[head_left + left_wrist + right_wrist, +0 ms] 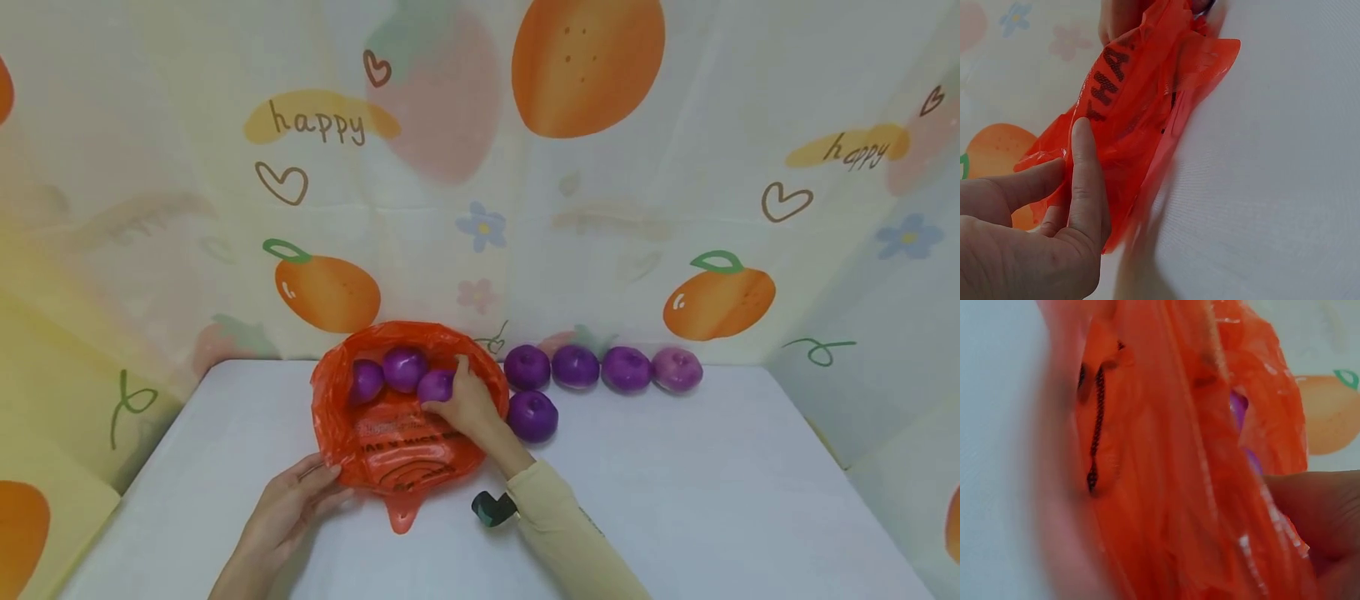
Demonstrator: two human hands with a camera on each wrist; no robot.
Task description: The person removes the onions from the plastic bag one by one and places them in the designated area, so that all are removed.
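A red plastic bag [420, 458] with black print lies on the table, its mouth spread wide. My left hand [288, 508] pinches its near left rim between thumb and fingers; in the left wrist view, the bag's film [1129, 125] runs between the fingers of that hand [1054, 231]. Inside the bag's mouth, my right hand [472, 404] grips a purple onion [436, 387]. Two more purple onions, one at the left [367, 381] and one in the middle [405, 368], sit in the bag. In the right wrist view the bag hides most of the right hand [1329, 519].
Right of the bag, several purple onions [575, 367] stand in a row along the back of the white table [712, 500]. Another onion [533, 417] sits in front of the row's left end, close to the bag. A printed fruit curtain [585, 275] hangs behind.
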